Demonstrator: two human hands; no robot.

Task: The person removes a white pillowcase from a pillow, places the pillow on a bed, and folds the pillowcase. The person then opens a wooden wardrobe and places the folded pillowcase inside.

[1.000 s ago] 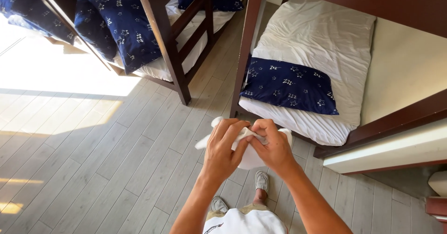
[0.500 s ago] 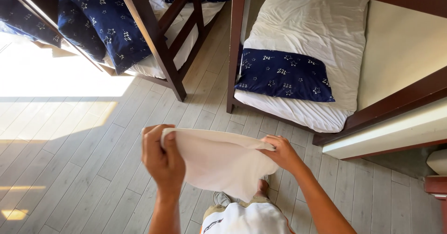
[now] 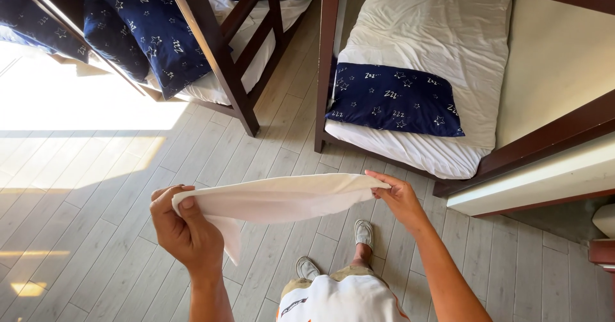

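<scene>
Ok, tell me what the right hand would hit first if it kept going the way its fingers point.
The right hand points left along the white cloth, so it would probably meet the left hand gripping the other end first; depth is hard to judge.

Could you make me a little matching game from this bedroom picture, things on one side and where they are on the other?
Things:
1. white cloth
2. dark blue star pillow
3. grey shoes
4. bed post

Places:
A. on the plank floor
B. stretched between left hand and right hand
C. on the white mattress
D. standing beside the sunlit patch

Pairs: 1-B, 2-C, 3-A, 4-D
</scene>
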